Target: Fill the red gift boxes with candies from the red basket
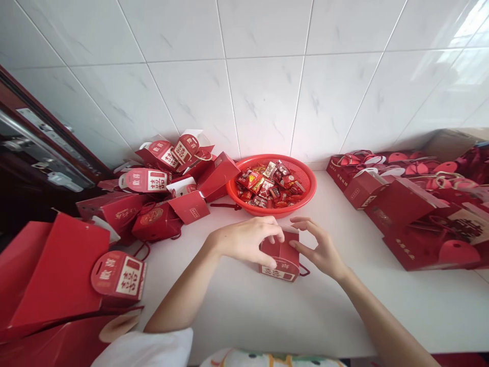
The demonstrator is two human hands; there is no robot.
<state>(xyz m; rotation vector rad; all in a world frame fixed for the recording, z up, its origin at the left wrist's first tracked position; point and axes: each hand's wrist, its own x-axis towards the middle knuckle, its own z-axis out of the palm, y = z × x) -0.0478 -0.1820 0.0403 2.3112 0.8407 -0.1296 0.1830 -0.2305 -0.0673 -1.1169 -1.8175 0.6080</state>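
A small red paper candy box (281, 251) with gold and white lettering sits on the white tabletop in front of me, a dark red cord loop sticking out at its right. My left hand (254, 242) curves over its left side, thumb by the front face and fingers bent over the top. On the box's right side is my right hand (319, 247), fingers spread apart and thumb tip at the box's upper edge. Just behind the box stands a red plastic basket (311, 196) with wrapped candies (267, 186) in it.
Red boxes (148, 181), several with handle cords, are piled at the left, beside large red boxes (64, 270) in the near left corner. More red boxes (412, 204) crowd the right side. A white tiled wall (263, 97) closes off the back; a dark door frame with a lock (63, 178) is at far left.
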